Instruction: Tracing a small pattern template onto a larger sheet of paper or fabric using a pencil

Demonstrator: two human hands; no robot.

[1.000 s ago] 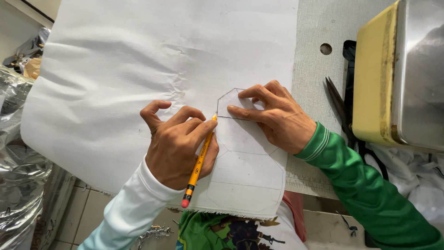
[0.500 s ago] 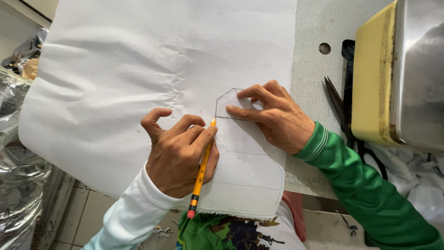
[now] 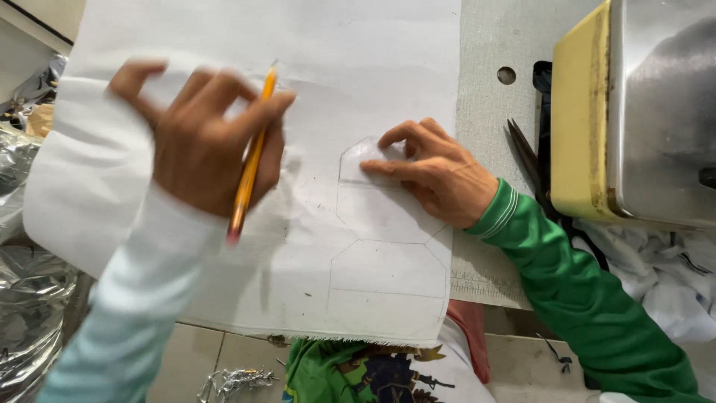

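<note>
My left hand [image 3: 205, 138], in a pale sleeve, is lifted above the white fabric [image 3: 358, 67] and grips a yellow pencil [image 3: 250, 168] with its tip pointing away from me. My right hand [image 3: 436, 175], in a green sleeve, presses its fingertips on a small clear template [image 3: 362, 160] lying flat on the fabric. Pencil outlines of angular shapes [image 3: 388, 257] run in a column below the template toward the fabric's near edge.
A yellow and metal sewing machine [image 3: 641, 112] stands at the right on the grey table [image 3: 485, 45], which has a round hole [image 3: 506, 75]. Dark scissors [image 3: 526, 160] lie beside the machine. Crumpled silvery material [image 3: 30, 313] sits at the left, white cloth [image 3: 671, 276] at the right.
My left hand has lifted off the fabric with the pencil and swung up and to the left, away from the template. My right hand stays on the template.
</note>
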